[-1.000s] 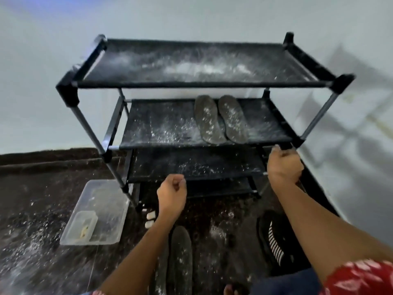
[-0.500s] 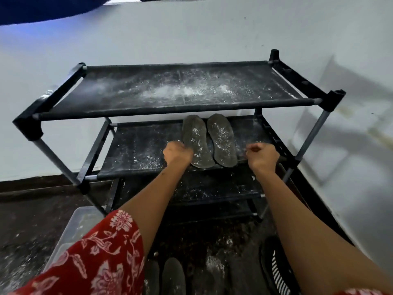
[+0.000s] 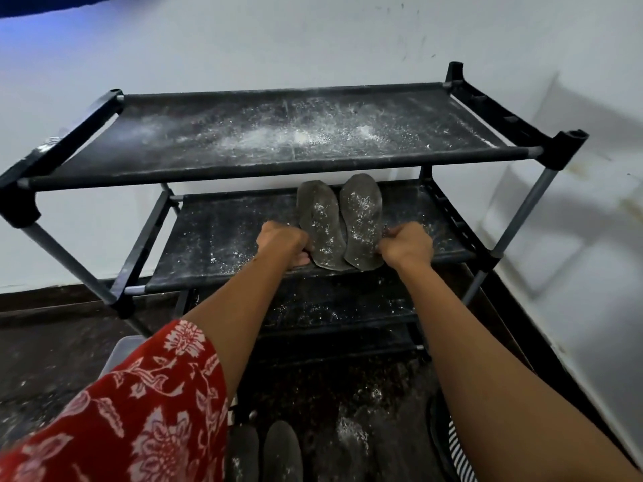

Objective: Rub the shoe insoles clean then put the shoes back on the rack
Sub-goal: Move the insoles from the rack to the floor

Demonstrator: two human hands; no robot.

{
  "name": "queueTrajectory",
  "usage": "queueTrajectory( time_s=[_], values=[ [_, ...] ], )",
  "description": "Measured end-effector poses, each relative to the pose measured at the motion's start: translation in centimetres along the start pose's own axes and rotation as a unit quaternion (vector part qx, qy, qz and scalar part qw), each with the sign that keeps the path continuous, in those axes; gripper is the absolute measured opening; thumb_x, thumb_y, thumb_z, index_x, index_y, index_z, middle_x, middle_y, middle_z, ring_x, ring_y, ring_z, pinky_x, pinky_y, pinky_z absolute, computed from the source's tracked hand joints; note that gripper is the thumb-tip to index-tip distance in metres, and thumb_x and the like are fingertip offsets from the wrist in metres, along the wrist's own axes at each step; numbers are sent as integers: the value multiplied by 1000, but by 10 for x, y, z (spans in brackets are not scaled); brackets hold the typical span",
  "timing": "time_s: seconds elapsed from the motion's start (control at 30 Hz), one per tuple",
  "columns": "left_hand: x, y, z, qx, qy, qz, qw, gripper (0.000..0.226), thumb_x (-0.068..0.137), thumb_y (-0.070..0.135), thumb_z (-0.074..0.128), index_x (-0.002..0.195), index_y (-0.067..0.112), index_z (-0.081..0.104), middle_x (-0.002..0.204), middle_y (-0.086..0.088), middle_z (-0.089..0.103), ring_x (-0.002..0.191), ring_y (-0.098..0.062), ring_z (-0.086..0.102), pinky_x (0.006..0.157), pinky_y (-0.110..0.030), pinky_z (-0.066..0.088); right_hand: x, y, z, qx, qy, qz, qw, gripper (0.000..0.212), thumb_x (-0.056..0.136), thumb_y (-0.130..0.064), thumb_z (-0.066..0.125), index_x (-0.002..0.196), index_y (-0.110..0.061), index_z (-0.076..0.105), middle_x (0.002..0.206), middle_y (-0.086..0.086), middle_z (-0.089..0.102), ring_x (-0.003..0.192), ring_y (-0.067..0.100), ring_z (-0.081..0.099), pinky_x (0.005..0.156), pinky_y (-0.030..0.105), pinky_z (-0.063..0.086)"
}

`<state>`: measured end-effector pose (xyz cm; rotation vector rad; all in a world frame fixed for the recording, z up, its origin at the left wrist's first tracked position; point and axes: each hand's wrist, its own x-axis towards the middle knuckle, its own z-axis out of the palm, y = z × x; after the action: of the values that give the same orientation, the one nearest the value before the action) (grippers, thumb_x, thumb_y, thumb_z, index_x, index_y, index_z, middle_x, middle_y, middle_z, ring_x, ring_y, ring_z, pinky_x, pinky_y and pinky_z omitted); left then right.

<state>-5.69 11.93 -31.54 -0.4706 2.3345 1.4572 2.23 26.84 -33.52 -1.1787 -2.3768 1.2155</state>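
Note:
Two grey insoles dusted with white powder lie side by side on the second shelf of the black shoe rack (image 3: pixel 146 288). My left hand (image 3: pixel 283 247) curls its fingers round the heel edge of the left insole (image 3: pixel 320 231). At the outer edge of the right insole (image 3: pixel 362 220), my right hand (image 3: pixel 407 247) pinches it near the heel. Both insoles still rest flat on the shelf fabric. Two more dark insoles (image 3: pixel 264 453) lie on the floor below, and a black shoe with white stripes (image 3: pixel 452 443) sits at the bottom right, partly behind my right arm.
White powder covers the rack's top shelf (image 3: pixel 278 137), the lower shelves and the dark floor (image 3: pixel 348 433). A clear plastic container (image 3: pixel 121 349) peeks out behind my red patterned sleeve. White walls (image 3: pixel 591 273) stand close behind and to the right of the rack.
Both hands rose from in front of the lower shelves to the second shelf and closed in on the two insoles. The view has moved up and nearer the rack.

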Motion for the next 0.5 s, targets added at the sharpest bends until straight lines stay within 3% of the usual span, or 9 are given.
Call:
queueTrajectory(
  time_s=[0.2, 0.27, 0.37, 0.43, 0.5],
  values=[
    [5, -3, -9, -33, -67, -10, 997, 12, 80, -11, 64, 77, -1, 57, 73, -14, 63, 55, -19, 62, 44, -25, 55, 11, 4, -15, 70, -19, 37, 997, 11, 78, -11, 65, 84, -2, 68, 89, 12, 67, 86, 29, 63, 80, 39, 54],
    [3, -3, -12, -43, -93, -15, 995, 11, 83, -12, 60, 79, -2, 57, 72, -14, 61, 56, -19, 61, 45, -26, 56, 11, 4, -19, 135, -33, 65, 988, 3, 77, -3, 67, 76, -1, 65, 90, 15, 67, 81, 28, 64, 69, 39, 58],
    [3, -5, -14, -45, -96, -4, 994, 13, 82, -12, 61, 92, -3, 59, 78, -14, 64, 58, -19, 63, 42, -25, 55, 10, 6, -25, 190, -54, 90, 976, 12, 77, 5, 67, 72, -3, 61, 97, 17, 65, 84, 27, 63, 50, 29, 51],
    [2, -6, -15, -47, -93, 8, 995, 15, 81, -12, 62, 93, -4, 59, 82, -14, 65, 60, -19, 64, 43, -25, 55, 9, 6, -29, 229, -78, 103, 965, 14, 78, 10, 65, 75, -3, 60, 100, 17, 63, 89, 26, 62, 50, 27, 49],
    [-1, -7, -18, -65, -103, 11, 992, 9, 83, -12, 60, 86, -5, 58, 82, -14, 64, 63, -20, 64, 45, -26, 55, 7, 3, -36, 259, -99, 120, 953, 18, 81, 12, 61, 73, -2, 56, 89, 14, 61, 84, 25, 60, 59, 30, 52]
  ],
)
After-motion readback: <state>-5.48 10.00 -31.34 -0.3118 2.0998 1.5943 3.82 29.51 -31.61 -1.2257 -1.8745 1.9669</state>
